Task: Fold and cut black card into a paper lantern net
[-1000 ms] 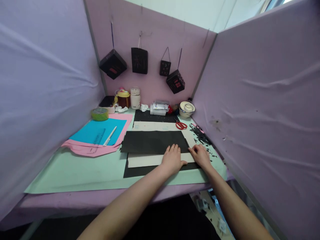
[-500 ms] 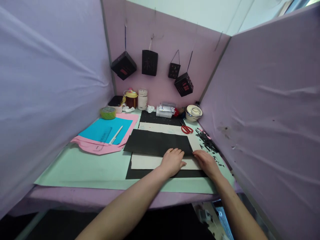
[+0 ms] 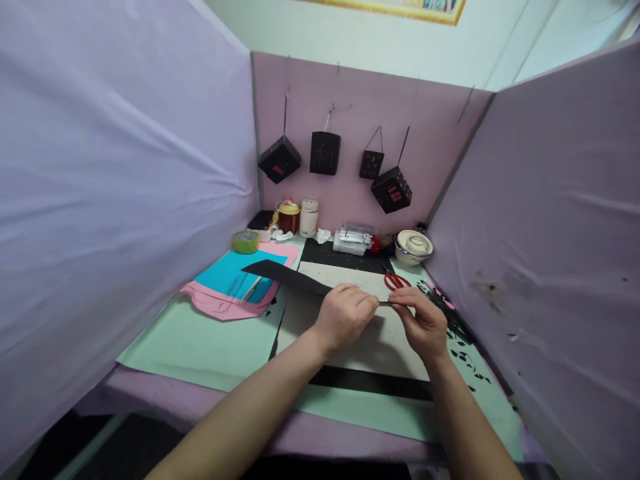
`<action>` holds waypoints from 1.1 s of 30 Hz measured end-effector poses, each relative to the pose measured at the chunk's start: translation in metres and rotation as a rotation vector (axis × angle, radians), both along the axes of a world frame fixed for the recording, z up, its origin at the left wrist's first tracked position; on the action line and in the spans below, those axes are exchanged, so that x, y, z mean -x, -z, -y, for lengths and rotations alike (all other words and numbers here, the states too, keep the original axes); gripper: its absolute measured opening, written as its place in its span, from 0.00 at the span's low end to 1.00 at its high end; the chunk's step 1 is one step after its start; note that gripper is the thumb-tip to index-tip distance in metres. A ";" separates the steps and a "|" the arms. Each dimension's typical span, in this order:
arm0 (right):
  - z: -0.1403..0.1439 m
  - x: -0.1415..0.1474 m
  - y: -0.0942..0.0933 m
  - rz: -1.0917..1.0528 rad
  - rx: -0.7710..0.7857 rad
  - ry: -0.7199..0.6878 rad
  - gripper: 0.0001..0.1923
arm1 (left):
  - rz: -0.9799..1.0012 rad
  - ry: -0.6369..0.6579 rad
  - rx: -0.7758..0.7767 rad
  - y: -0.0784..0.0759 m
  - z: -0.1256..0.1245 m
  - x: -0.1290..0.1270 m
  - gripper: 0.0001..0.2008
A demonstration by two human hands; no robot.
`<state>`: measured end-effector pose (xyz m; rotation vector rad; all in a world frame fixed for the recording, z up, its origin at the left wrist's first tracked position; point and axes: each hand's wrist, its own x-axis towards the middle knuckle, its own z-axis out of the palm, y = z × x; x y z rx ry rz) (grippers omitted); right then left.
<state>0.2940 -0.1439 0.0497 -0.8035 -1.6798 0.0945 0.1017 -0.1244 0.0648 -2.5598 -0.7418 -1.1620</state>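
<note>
A folded sheet of black paper (image 3: 290,275) is held up above the pale board (image 3: 370,353), seen almost edge-on and slanting up to the left. My left hand (image 3: 345,315) is closed around its near edge. At the right end my right hand (image 3: 423,320) pinches the same paper between thumb and fingers. The part of the paper between and behind my hands is mostly hidden. Just beyond my right hand lie scissors with red handles (image 3: 397,281).
Black paper scraps (image 3: 457,327) are strewn along the right side. Blue paper (image 3: 220,272) and pink paper (image 3: 215,308) lie at left beside a roll of tape (image 3: 246,242). A bowl (image 3: 414,247) stands at back right, and black paper lanterns (image 3: 325,153) hang on the back partition.
The black paper has been raised off the board and tilted edge-on. My left hand has gone from lying on it to gripping it. The view has shifted, too.
</note>
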 end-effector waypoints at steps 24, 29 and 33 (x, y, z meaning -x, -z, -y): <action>-0.002 0.022 0.018 -0.045 0.147 -0.019 0.06 | 0.081 -0.080 0.074 0.024 0.007 -0.009 0.11; -0.003 0.020 0.021 -0.057 0.158 -0.059 0.04 | 0.116 -0.088 0.084 0.027 0.005 -0.007 0.11; -0.006 0.016 0.025 -0.130 0.178 -0.077 0.02 | 0.163 -0.086 0.098 0.029 0.004 -0.005 0.10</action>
